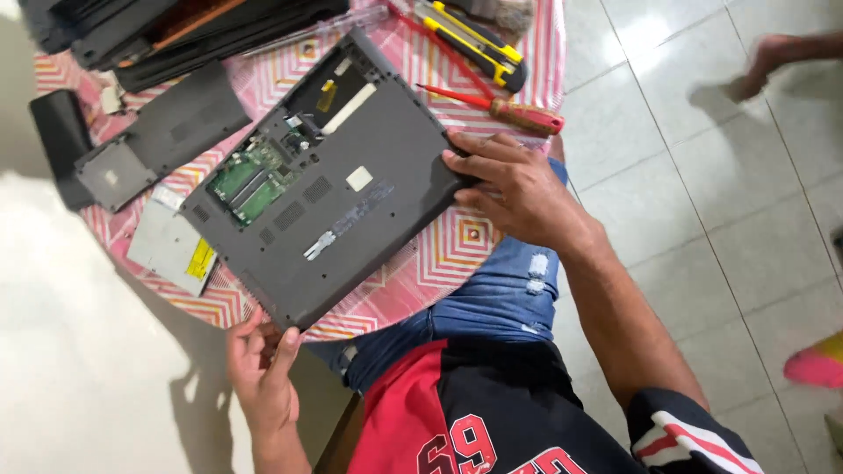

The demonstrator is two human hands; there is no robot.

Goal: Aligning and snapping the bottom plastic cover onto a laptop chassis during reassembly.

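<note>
Two hands steady an upturned laptop (329,175) on the bench (439,259)

Left hand (259,373) pinches the laptop's near corner; right hand (518,189) presses flat, fingers open, on its edge; red screwdriver (500,107) lies just beyond the laptop.

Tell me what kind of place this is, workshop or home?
Probably a home used for informal repair, not a proper workshop: a round table under a patterned cloth, a tiled floor, and an opened laptop with a screwdriver and utility knife beside it.
</note>
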